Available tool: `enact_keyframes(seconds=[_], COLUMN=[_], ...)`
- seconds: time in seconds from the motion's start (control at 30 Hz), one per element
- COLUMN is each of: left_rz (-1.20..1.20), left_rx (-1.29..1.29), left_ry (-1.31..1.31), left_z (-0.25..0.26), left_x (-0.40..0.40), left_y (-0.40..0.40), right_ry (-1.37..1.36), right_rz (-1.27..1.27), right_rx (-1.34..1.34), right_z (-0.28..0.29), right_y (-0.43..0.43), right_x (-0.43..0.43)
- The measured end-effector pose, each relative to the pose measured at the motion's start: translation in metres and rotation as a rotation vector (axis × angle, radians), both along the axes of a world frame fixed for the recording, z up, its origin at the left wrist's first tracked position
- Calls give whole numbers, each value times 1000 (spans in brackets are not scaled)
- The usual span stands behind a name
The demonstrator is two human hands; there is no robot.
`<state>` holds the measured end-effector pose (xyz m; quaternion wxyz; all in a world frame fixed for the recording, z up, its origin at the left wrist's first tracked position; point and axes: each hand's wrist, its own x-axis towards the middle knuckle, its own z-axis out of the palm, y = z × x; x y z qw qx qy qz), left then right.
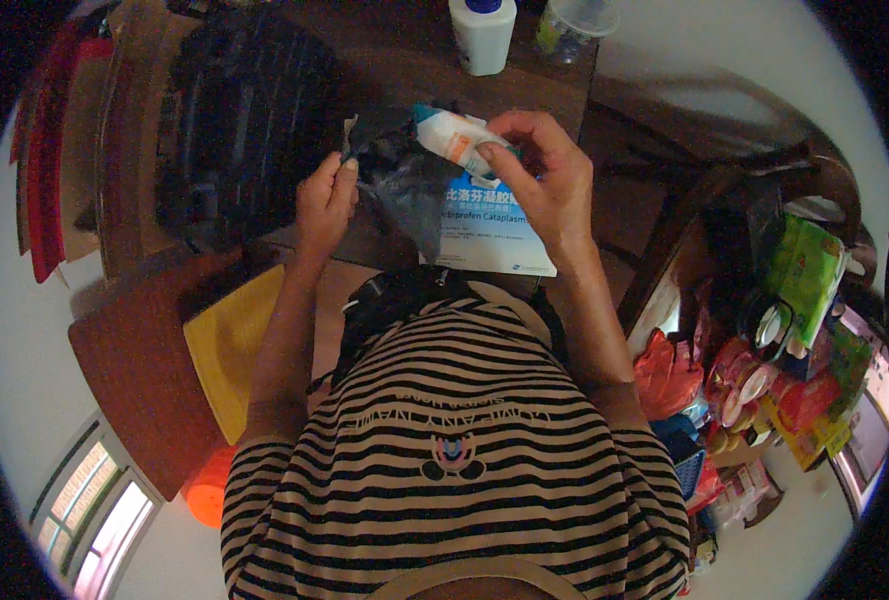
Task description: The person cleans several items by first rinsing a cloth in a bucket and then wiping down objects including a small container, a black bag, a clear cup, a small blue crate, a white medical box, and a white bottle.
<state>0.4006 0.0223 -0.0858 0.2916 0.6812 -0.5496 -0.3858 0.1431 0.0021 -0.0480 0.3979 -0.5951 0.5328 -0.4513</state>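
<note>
My left hand (pixel 328 199) pinches the edge of a thin dark plastic bag (pixel 407 191), which spreads out to its right. My right hand (pixel 546 180) holds a small white, orange and teal packet (pixel 452 139) between thumb and fingers, at the bag's right side. Under the packet and partly under the bag lies a flat white and blue medicated plaster pouch (pixel 489 240) with printed writing, at the near edge of the dark wooden table (pixel 392 71). Part of the bag covers the pouch's left side.
A white bottle with a blue cap (pixel 482 37) and a clear plastic tub (pixel 576 30) stand at the table's far side. A large black ribbed object (pixel 242 135) is at left. Red bag (pixel 666 375) and green package (pixel 804 277) lie among clutter at right.
</note>
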Motion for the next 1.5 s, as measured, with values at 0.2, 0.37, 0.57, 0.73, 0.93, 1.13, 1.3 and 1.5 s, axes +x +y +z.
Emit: enact_keyframes(seconds=[0.2,0.37,0.57,0.73,0.93,1.13,1.3,1.5], left_rz=[-98,-231,-242,-172,-101,11,-18,-18], left_rx=[7,-149,-175,-204,-220,-13,-76,-137], left_ry=[-9,-182,-240,-234,-202,226,50,268], left_z=[-4,-7,1,-10,-1,-5,-6,-18], left_x=[-3,-23,-29,-27,-11,-23,-24,5], left_y=[3,9,5,9,6,6,6,12], right_ry=[514,411,340,670,449,-104,322,369], right_rz=[107,163,254,296,4,176,252,305], right_rx=[-287,-169,-137,-62,-407,254,-44,-160], right_z=[-11,-50,-96,-57,-28,-78,-53,-44], right_y=[0,-6,8,7,10,14,27,30], right_x=[36,66,78,80,30,19,56,86])
